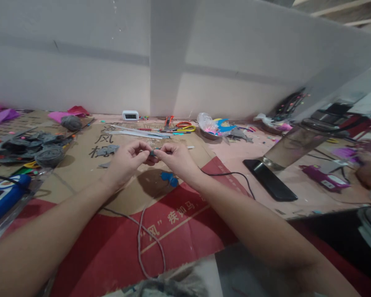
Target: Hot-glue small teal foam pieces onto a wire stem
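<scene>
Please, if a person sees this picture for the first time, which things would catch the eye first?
Probably first the left hand and the right hand, meeting near the centre over a small dark piece at their fingertips. Below them, the large cardboard sheet shows bright red with pale lettering. To the right, a tall bottle stands just behind a black phone.

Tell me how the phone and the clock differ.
The phone is black; the clock has a white case. The phone lies flat, while the clock stands up near the wall. The phone is long and slim, the clock short and compact. Both have rounded corners.
</scene>
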The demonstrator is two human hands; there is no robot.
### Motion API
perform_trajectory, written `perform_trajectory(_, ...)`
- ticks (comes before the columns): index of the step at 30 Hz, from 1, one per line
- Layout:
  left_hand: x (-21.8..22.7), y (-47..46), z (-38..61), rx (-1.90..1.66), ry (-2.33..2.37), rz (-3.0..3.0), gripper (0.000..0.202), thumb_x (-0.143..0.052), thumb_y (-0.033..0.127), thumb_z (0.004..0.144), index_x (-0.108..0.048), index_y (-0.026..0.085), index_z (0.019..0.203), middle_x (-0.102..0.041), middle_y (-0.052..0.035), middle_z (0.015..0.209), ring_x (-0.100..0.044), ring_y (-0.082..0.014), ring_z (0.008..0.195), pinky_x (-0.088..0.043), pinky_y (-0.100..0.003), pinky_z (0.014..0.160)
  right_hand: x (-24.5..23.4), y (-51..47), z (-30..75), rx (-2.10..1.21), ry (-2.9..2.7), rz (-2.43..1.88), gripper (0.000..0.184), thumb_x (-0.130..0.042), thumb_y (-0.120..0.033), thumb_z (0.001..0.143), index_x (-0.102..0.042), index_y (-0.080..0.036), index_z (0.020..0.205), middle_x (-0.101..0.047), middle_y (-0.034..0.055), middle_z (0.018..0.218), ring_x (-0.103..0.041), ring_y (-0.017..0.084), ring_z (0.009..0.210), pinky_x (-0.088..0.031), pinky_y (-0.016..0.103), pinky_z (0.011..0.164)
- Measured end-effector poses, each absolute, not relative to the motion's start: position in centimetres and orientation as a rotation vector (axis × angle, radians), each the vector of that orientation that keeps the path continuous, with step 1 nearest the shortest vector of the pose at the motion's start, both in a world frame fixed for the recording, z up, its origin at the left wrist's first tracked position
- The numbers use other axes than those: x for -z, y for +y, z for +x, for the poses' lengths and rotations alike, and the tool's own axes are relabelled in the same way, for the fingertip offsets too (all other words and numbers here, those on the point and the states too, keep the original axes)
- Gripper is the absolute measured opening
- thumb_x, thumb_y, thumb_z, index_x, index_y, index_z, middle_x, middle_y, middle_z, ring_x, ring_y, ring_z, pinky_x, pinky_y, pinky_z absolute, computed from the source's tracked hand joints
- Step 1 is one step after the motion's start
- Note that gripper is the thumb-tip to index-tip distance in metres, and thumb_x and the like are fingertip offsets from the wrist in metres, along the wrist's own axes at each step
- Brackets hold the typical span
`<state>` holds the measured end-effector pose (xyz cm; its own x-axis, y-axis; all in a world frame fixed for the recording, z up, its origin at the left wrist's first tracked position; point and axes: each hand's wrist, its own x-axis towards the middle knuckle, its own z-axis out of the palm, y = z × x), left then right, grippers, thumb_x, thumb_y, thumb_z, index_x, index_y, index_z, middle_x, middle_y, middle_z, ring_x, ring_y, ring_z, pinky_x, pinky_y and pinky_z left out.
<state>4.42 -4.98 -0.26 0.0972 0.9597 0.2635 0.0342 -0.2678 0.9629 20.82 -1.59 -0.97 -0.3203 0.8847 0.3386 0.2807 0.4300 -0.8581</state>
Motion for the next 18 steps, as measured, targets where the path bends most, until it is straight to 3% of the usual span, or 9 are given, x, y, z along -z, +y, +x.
perform_trajectory(5, 0.46, -4.96, 4.49, -1.310, 1.043, 1.487, 0.019, -0.070, 0.030, 0.079, -0.062, 0.014, 0.085, -0.069, -0.0027, 0.074, -0.069, -0.0161, 0.070, -0.057, -0.031, 0.072, 0.86, -1.72, 20.78, -0.860, -1.838, -1.039, 0.033, -0.059, -0.041, 0.081, -0.055, -0.017, 0.059, -0.046, -0.0048, 0.055, -0.038, 0.009, 0.055, -0.027, 0.024, 0.053)
perform_trajectory(11, 0.37, -4.78, 4.52, -1.282, 1.071, 1.442, 0.021, -0.071, 0.033, 0.078, -0.061, 0.015, 0.081, -0.069, -0.0025, 0.069, -0.067, -0.0147, 0.062, -0.056, -0.027, 0.061, 0.92, -1.86, 20.71, -0.824, -1.893, -1.030, 0.033, -0.057, -0.039, 0.085, -0.053, -0.017, 0.060, -0.046, -0.0050, 0.056, -0.039, 0.009, 0.057, -0.028, 0.025, 0.056)
perform_trajectory(18, 0.35, -4.13, 3.88, -1.398, 1.107, 1.334, 0.018, -0.070, 0.031, 0.078, -0.058, 0.017, 0.078, -0.064, -0.0009, 0.057, -0.058, -0.0110, 0.047, -0.036, -0.018, 0.039, 1.16, -2.41, 20.53, -0.836, -1.943, -0.914, 0.034, -0.046, -0.040, 0.093, -0.061, -0.017, 0.072, -0.054, -0.0026, 0.066, -0.047, 0.011, 0.065, -0.033, 0.025, 0.063)
